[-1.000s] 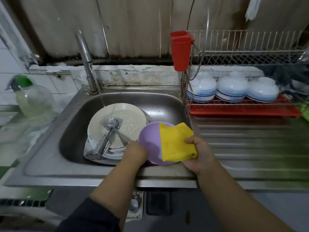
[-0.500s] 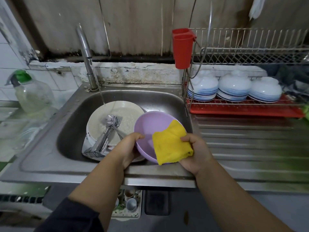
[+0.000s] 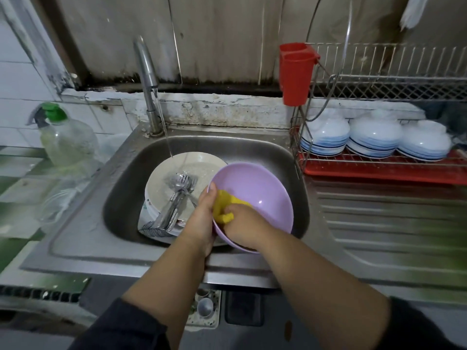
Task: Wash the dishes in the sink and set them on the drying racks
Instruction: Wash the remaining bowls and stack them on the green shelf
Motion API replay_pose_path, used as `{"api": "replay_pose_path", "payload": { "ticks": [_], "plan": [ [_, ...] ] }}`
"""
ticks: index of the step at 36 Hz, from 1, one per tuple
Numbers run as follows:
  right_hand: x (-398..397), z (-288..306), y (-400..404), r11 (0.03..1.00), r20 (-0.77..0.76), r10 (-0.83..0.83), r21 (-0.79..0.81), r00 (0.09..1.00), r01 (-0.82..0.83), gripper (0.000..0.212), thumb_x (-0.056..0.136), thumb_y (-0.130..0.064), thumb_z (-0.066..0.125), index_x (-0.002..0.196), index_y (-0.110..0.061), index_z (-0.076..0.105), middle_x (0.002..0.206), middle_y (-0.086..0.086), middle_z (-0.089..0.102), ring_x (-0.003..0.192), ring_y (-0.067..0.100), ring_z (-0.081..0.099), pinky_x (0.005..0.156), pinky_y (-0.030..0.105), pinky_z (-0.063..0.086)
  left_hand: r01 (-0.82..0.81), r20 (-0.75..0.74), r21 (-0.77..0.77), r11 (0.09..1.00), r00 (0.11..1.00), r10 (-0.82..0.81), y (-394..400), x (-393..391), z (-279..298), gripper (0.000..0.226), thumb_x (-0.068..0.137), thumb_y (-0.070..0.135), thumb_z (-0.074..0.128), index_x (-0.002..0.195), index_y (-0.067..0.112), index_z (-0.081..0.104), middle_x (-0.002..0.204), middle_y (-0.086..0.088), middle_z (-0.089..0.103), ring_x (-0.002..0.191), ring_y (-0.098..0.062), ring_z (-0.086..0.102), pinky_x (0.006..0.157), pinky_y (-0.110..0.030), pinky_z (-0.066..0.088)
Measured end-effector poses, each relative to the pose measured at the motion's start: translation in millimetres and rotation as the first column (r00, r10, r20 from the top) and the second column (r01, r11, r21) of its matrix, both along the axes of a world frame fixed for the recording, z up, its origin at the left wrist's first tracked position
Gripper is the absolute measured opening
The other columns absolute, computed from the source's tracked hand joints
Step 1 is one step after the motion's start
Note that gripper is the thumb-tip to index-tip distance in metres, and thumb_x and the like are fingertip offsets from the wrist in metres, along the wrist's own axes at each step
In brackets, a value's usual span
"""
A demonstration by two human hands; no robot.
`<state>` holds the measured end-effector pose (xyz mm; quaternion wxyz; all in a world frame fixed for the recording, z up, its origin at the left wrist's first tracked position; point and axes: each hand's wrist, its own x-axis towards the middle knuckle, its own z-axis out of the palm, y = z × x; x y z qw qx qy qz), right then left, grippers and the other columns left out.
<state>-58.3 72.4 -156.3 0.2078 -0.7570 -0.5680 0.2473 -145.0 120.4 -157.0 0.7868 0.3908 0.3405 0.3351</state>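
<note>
Dishes fill the steel sink (image 3: 121,198): a lilac plastic bowl (image 3: 260,195) is held tilted over the basin's near right side, its hollow facing up and toward the person. The left hand (image 3: 202,218) grips the bowl's near left rim, thumb over the edge. The right hand (image 3: 242,223) is inside the bowl with its fingers curled round a yellow sponge cloth (image 3: 223,205), pressing it against the inner wall near the left rim.

Behind and to the left of the bowl, a cream plate (image 3: 161,188) lies on other dishes in the basin, with a bundle of steel forks and spoons (image 3: 177,198) lying across it. A thin stream of water falls from the tap (image 3: 146,72) onto the plate's far edge.

On the steel surface (image 3: 379,223) to the right stands a wire drying rack (image 3: 379,84) over a red tray (image 3: 379,170). Three stacks of white bowls with blue bands (image 3: 374,137) sit upside down on its lower tier, and a red cutlery cup (image 3: 297,72) hangs on its left end. At the far left, beside the sink, stands a clear bottle with a green cap (image 3: 65,137), holding a pale liquid.
</note>
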Motion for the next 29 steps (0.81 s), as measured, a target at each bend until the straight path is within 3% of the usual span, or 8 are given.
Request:
{"api": "replay_pose_path", "payload": {
  "ticks": [6, 11, 15, 18, 21, 25, 27, 29],
  "plan": [
    [40.3, 19.8, -4.9, 0.971, 0.556, 0.080, -0.232, 0.827, 0.062, 0.025, 0.092, -0.012, 0.047, 0.114, -0.008, 0.057, 0.124, 0.014, 0.058, 0.117, 0.030, 0.054, 0.090, 0.030, 0.042, 0.077, -0.021, 0.037, 0.996, 0.997, -0.076, -1.3, -0.9, -3.1, 0.060, 0.088, 0.054, 0.041, 0.134, 0.017, 0.051, 0.122, -0.006, 0.064, 0.104, -0.018, 0.064, 0.078, -0.030, 0.051],
    [15.0, 12.6, 10.2, 0.990, 0.259, -0.101, 0.119, 0.961, 0.072, 0.031, 0.083, -0.006, 0.050, 0.114, -0.010, 0.055, 0.120, 0.008, 0.053, 0.116, 0.025, 0.047, 0.092, 0.026, 0.034, 0.092, 0.021, 0.025, 0.995, 0.995, -0.092, 0.5, -3.1, -3.2, 0.071, 0.083, 0.053, 0.048, 0.137, 0.007, 0.046, 0.127, -0.015, 0.060, 0.116, -0.026, 0.059, 0.096, -0.036, 0.047],
    [4.9, 28.2, -5.8, 0.972, -0.011, 0.162, -0.173, 0.987, -0.161, 0.026, 0.090, -0.008, 0.048, 0.114, -0.010, 0.058, 0.122, 0.009, 0.057, 0.116, 0.025, 0.050, 0.079, 0.020, 0.032, -0.002, 0.037, 0.001, 1.000, 0.999, 0.002, 3.3, -2.6, -4.4, 0.077, 0.079, 0.060, 0.055, 0.138, 0.013, 0.045, 0.131, -0.014, 0.058, 0.117, -0.028, 0.058, 0.091, -0.039, 0.052],
    [26.5, 33.7, -7.1, 0.843, 0.376, 0.333, -0.529, 0.865, -0.095, 0.042, 0.096, -0.019, 0.044, 0.137, -0.015, 0.045, 0.137, 0.010, 0.050, 0.125, 0.029, 0.045, 0.100, 0.027, 0.034, 0.035, 0.031, 0.021, 0.999, 0.999, -0.036, 1.4, -1.1, -5.2, 0.079, 0.070, 0.058, 0.049, 0.139, 0.019, 0.045, 0.131, -0.006, 0.059, 0.116, -0.021, 0.059, 0.083, -0.032, 0.052],
    [44.8, 26.5, 10.2, 0.948, 0.639, 0.112, -0.298, 0.761, 0.111, 0.048, 0.092, -0.017, 0.047, 0.139, -0.013, 0.038, 0.139, 0.013, 0.043, 0.130, 0.031, 0.039, 0.108, 0.037, 0.030, 0.104, 0.042, -0.007, 0.995, 0.994, -0.104, -0.5, -0.8, -4.1, 0.079, 0.070, 0.059, 0.047, 0.136, 0.017, 0.048, 0.128, -0.008, 0.061, 0.115, -0.022, 0.059, 0.089, -0.033, 0.049],
    [4.8, 22.1, 26.8, 0.937, -0.191, -0.211, 0.239, 0.959, 0.254, 0.020, 0.080, -0.009, 0.048, 0.098, -0.014, 0.056, 0.100, 0.008, 0.060, 0.101, 0.023, 0.055, 0.089, 0.028, 0.042, 0.111, 0.088, -0.006, 0.994, 0.990, -0.110, -0.3, -1.3, -2.0, 0.077, 0.075, 0.058, 0.043, 0.136, 0.012, 0.048, 0.127, -0.012, 0.061, 0.116, -0.024, 0.059, 0.096, -0.036, 0.048],
    [-8.2, 33.6, 16.3, 0.984, -0.394, -0.037, 0.143, 0.918, 0.101, 0.017, 0.085, -0.002, 0.048, 0.087, -0.018, 0.052, 0.082, 0.000, 0.058, 0.085, 0.016, 0.055, 0.073, 0.018, 0.041, 0.075, 0.121, -0.040, 0.996, 0.990, -0.070, 2.0, -1.9, -0.3, 0.077, 0.074, 0.058, 0.043, 0.137, 0.014, 0.047, 0.127, -0.011, 0.061, 0.110, -0.023, 0.062, 0.084, -0.036, 0.054],
    [-1.0, 48.7, 2.0, 0.972, -0.250, 0.151, -0.141, 0.956, -0.190, 0.020, 0.089, -0.005, 0.048, 0.097, -0.021, 0.056, 0.091, 0.000, 0.057, 0.096, 0.021, 0.052, 0.075, 0.025, 0.037, 0.070, 0.130, -0.056, 0.996, 0.989, -0.062, 5.0, -3.4, -1.4, 0.078, 0.073, 0.062, 0.044, 0.137, 0.019, 0.047, 0.127, -0.009, 0.061, 0.104, -0.023, 0.066, 0.074, -0.033, 0.057]
  ]
}}
